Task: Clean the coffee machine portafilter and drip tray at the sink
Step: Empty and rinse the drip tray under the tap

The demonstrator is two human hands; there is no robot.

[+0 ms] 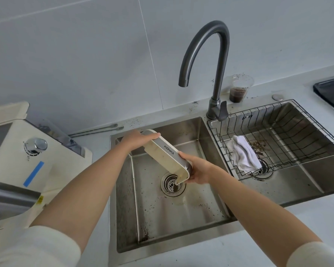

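Observation:
A cream drip tray (163,156) with a steel front marked KONKA is held tilted over the left sink basin (181,209). My left hand (135,139) grips its raised far end. My right hand (198,168) grips its low end, just above the drain strainer (172,186). A thin stream of brownish liquid runs from the low corner into the drain. Coffee grounds speckle the basin floor. The cream coffee machine (27,157) stands on the counter at the left. No portafilter is in view.
A dark gooseneck faucet (214,74) arches over the left basin, with no water running. The right basin holds a wire rack (278,135) with a white cloth (243,153). A plastic cup (239,89) of dark liquid stands behind the faucet. A black hob (332,91) sits far right.

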